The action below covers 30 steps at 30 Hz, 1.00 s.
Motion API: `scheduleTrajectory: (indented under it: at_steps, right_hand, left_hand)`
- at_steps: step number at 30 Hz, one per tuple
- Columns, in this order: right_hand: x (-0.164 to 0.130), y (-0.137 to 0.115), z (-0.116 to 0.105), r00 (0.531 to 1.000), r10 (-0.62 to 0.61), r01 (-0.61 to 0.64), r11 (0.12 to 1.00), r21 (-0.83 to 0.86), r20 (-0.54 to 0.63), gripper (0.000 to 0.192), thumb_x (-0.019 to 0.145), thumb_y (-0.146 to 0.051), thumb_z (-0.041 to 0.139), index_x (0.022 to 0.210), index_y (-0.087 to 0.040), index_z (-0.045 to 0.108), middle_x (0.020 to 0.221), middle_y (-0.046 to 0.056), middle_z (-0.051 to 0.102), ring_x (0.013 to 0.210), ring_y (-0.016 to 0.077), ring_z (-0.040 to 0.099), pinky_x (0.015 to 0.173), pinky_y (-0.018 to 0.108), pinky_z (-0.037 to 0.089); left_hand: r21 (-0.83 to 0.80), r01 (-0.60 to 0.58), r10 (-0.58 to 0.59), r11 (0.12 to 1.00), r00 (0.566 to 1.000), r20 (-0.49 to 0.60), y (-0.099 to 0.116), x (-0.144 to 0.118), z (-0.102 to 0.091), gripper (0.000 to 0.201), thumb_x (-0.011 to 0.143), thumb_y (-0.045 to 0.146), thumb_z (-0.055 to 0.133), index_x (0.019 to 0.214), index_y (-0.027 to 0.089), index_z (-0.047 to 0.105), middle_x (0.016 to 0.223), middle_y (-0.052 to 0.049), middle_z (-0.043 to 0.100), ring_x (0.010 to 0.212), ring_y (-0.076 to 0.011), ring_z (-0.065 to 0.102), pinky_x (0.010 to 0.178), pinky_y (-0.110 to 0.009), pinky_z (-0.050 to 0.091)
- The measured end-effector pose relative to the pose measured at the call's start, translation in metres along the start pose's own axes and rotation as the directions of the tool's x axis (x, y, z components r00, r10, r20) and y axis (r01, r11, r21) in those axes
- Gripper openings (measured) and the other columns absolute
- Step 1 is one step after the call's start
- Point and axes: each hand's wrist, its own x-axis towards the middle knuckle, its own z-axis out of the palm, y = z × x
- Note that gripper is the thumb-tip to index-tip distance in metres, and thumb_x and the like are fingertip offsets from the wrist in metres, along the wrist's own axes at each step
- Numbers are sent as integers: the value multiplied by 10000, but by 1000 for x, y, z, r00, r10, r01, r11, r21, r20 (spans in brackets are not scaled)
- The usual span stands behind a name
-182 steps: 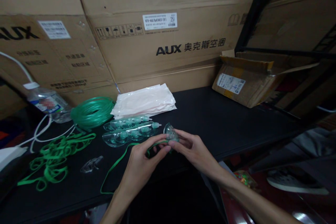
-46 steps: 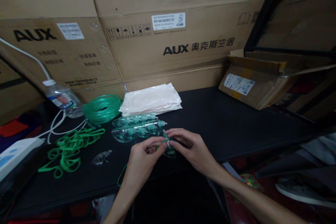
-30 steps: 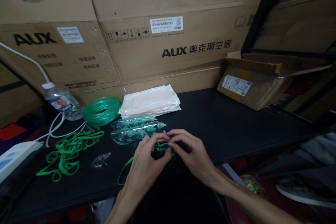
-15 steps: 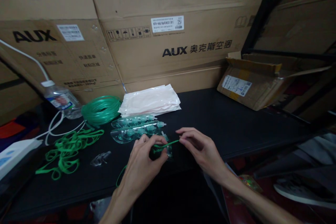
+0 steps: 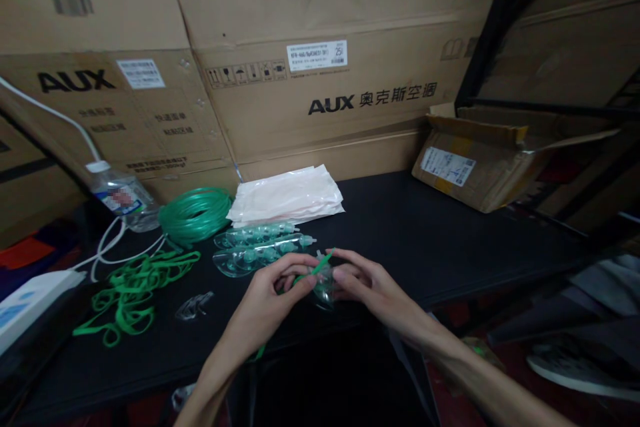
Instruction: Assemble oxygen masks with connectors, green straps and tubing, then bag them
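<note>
At lower centre, my left hand (image 5: 265, 293) pinches the green elastic strap (image 5: 314, 268), while my right hand (image 5: 370, 287) grips the clear mask (image 5: 325, 283).

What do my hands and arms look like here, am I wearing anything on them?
Both the left hand and the right hand are bare: no gloves, rings or watch show. Both forearms are bare too, with no sleeve in view down to the picture's lower edge. The fingernails look short and unpainted.

one head-worn view looks forward and down, close over the black table (image 5: 450, 227) toward stacked cartons (image 5: 325, 47).
</note>
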Motion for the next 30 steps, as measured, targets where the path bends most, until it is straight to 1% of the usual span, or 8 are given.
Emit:
scheduleTrajectory:
  at_steps: [3, 7, 10, 14, 20, 24, 26, 30]
  right_hand:
    - [2, -1, 6, 997, 34, -38, 998, 59, 69, 606, 823, -383, 794, 1337, -177, 549, 979, 49, 749, 867, 180, 721, 877, 353, 546]
    - [6, 2, 1, 1000, -24, 24, 1000, -6, -10, 584, 753, -323, 854, 1268, -204, 604, 1071, 40, 733, 937, 182, 709, 885, 325, 524]
    - [6, 2, -8, 998, -51, 49, 996, -69, -37, 528, 751, -322, 855, 1220, -224, 635, 1136, 37, 725, 1050, 199, 687, 939, 326, 499]
    - [2, -2, -19, 995, -71, 66, 996, -65, -75, 515, 761, -360, 849, 1201, -219, 623, 1153, 52, 726, 1045, 204, 682, 937, 334, 496]
    - [0, -7, -31, 948, -168, 175, 984, 2, -269, 347, 854, -394, 769, 1091, -213, 592, 934, 21, 725, 820, 159, 651, 770, 289, 494]
    - [2, -7, -29, 955, -142, 131, 990, -58, -262, 402, 853, -442, 759, 1120, -203, 576, 866, 26, 723, 792, 177, 629, 746, 309, 479]
    - [2, -6, -27, 960, -130, 108, 989, -100, -248, 432, 841, -461, 765, 1127, -199, 574, 871, 39, 732, 812, 197, 636, 765, 331, 477]
    - [2, -6, -26, 941, -147, 140, 989, -46, -305, 411, 860, -465, 740, 1140, -209, 580, 929, 58, 747, 902, 235, 668, 867, 384, 476]
  left_hand:
    - [50, -40, 40, 998, 999, 4, 1, 0, 0, 388, 907, 407, 636, 1241, 211, 610, 915, -24, 748, 752, -165, 606, 695, -276, 416]
    - [307, -67, 96, 949, 992, -79, 0, -5, -3, 466, 892, 388, 668, 1328, 267, 557, 871, 33, 729, 639, -130, 474, 636, -250, 377]
    - [434, -68, 118, 898, 989, -90, 0, -13, -9, 476, 887, 355, 653, 1345, 279, 547, 840, 51, 706, 616, -126, 459, 631, -239, 387]
    - [578, -42, 139, 815, 982, -125, -4, -32, -21, 421, 877, 305, 608, 1297, 287, 606, 794, 55, 681, 579, -125, 477, 594, -231, 397]
    - [693, -39, 253, 720, 945, -209, -19, -61, -48, 247, 895, 326, 593, 1092, 283, 736, 802, 20, 699, 579, -132, 564, 573, -232, 455]
    - [706, -58, 282, 706, 937, -206, -18, -67, -66, 258, 901, 449, 638, 1087, 309, 749, 914, 10, 743, 673, -150, 641, 677, -249, 530]
    - [726, -28, 313, 687, 913, -260, -12, -61, -81, 321, 897, 531, 624, 1083, 303, 750, 1027, -5, 756, 813, -182, 693, 805, -278, 547]
    - [808, 223, 341, 546, 821, -458, 3, -23, -123, 458, 924, 596, 511, 1100, 244, 745, 1158, -68, 751, 1099, -291, 678, 1001, -382, 487]
